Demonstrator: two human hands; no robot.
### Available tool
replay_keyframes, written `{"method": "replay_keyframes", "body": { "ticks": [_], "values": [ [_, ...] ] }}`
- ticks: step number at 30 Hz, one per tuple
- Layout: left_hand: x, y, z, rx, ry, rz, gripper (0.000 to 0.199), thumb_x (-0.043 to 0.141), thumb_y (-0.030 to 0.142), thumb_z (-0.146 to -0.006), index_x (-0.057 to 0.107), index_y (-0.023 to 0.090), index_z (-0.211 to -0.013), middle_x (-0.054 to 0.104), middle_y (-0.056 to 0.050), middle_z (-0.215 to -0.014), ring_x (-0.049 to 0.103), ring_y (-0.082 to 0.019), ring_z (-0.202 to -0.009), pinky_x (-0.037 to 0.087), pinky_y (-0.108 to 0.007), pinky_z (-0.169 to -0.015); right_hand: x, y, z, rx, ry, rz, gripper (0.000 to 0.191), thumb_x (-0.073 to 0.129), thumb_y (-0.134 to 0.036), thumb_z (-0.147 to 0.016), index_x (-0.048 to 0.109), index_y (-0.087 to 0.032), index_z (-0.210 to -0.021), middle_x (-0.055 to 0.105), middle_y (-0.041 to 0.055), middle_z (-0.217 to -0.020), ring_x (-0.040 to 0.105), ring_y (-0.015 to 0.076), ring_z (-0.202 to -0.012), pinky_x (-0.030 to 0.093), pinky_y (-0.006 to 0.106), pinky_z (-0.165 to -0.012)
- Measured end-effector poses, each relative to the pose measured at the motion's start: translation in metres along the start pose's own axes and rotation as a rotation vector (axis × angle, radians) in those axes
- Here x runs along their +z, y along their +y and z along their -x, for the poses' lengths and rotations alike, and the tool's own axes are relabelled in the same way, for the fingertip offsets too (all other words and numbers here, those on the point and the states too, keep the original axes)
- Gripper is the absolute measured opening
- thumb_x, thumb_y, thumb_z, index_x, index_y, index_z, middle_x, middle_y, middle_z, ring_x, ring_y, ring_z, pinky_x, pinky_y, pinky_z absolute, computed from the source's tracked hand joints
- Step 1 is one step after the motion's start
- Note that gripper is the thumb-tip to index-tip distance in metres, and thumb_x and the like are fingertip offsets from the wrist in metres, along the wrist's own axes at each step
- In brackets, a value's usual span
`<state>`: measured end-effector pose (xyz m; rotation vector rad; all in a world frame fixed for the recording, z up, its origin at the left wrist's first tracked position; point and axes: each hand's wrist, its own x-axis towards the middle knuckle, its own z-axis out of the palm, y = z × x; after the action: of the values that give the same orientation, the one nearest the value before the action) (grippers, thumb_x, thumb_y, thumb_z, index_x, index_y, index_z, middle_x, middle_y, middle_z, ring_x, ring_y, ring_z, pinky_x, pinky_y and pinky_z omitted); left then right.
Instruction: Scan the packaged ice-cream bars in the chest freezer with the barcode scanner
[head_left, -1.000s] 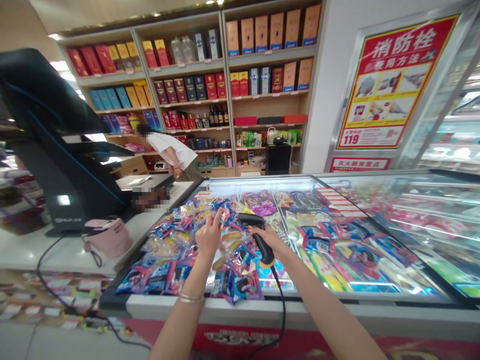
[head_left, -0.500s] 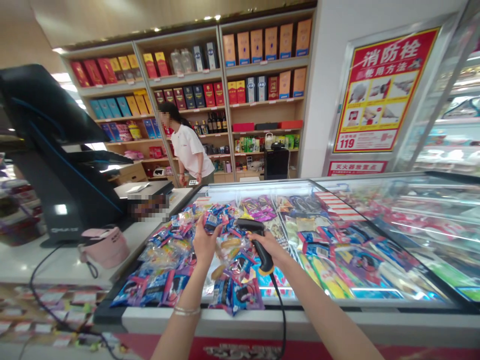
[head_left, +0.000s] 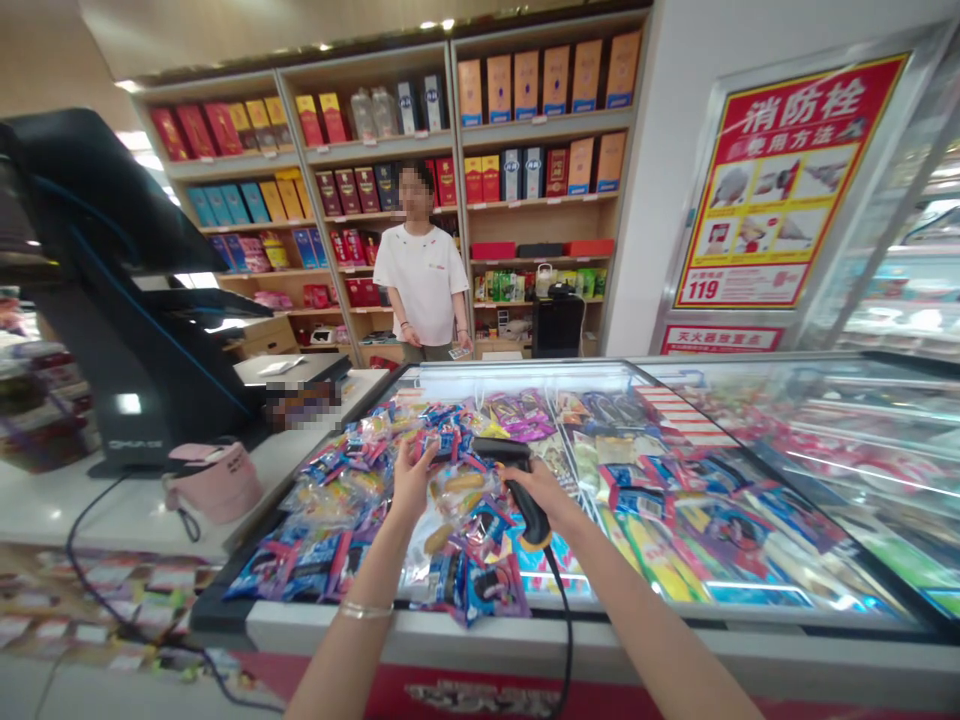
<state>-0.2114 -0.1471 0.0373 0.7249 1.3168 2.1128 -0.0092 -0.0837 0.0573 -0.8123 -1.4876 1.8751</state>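
Note:
My left hand [head_left: 411,482] is closed on a small blue snack packet [head_left: 445,447], held up over the heap. My right hand [head_left: 543,490] wraps round the grip of a black barcode scanner [head_left: 530,512] with a yellow-orange trim. The scanner's head points left, close to the packet; whether they touch I cannot tell. Below both hands, several blue-and-pink snack packets [head_left: 495,588] and clear bags of yellowish food [head_left: 330,495] lie spread over the glass top of a chest freezer [head_left: 750,597]. From the scanner's base a black cable [head_left: 564,610] runs down over the freezer's front.
A person in a white shirt [head_left: 421,285] stands behind the freezer, holding a small card. On the left counter [head_left: 45,515] are a black checkout terminal [head_left: 142,380] and a pink cup-like holder [head_left: 214,482]. Shelves [head_left: 540,215] of boxed goods line the back wall.
The person behind the freezer has turned from sideways to facing me and stands further right. My left hand has shifted slightly right and turned the packet towards the scanner.

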Motion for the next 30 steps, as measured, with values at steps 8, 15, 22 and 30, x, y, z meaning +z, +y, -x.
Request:
{"method": "replay_keyframes", "body": {
  "ticks": [8,15,22,30],
  "values": [
    [-0.0011,-0.0059,0.0007,0.056,-0.091,-0.044,0.088,0.077,0.031,-0.062,0.031,0.032,-0.137,0.062,-0.004,-0.103,0.064,-0.017,-0.081,0.056,-0.032,-0.068,0.0012,-0.0014,0.0029,-0.053,0.018,0.015,0.018,0.062,-0.032,-0.067,0.059,-0.015,-0.071,0.059,-0.0004,-0.05,0.052,0.0125,-0.038,0.041,0.025,-0.04],
    [-0.0041,-0.0041,0.0006,0.504,-0.094,-0.621,0.056,0.062,0.027,-0.077,0.047,0.026,-0.131,0.052,-0.007,-0.134,0.042,-0.025,-0.129,0.038,-0.041,-0.105,0.0017,-0.0046,0.0075,-0.028,-0.071,-0.13,0.027,0.068,-0.036,-0.063,0.06,-0.014,-0.076,0.062,0.0015,-0.052,0.058,0.0134,-0.046,0.044,0.022,-0.044],
    [-0.0023,-0.0049,0.0059,0.566,-0.123,-0.728,0.054,0.058,0.025,-0.08,0.046,0.026,-0.133,0.053,-0.007,-0.133,0.052,-0.023,-0.12,0.051,-0.034,-0.09,0.0046,-0.0045,0.0048,-0.048,0.016,-0.259,0.03,0.072,-0.037,-0.058,0.061,-0.015,-0.075,0.06,-0.0003,-0.054,0.055,0.0127,-0.045,0.046,0.024,-0.045],
    [-0.0022,-0.0021,0.0083,0.671,-0.152,-0.841,0.05,0.053,0.027,-0.085,0.043,0.026,-0.134,0.055,-0.008,-0.13,0.05,-0.022,-0.121,0.044,-0.038,-0.098,0.0003,-0.0063,0.003,-0.05,0.014,-0.234,0.023,0.068,-0.035,-0.061,0.061,-0.014,-0.07,0.06,0.0007,-0.048,0.052,0.0113,-0.041,0.042,0.022,-0.042]
  ]
}}
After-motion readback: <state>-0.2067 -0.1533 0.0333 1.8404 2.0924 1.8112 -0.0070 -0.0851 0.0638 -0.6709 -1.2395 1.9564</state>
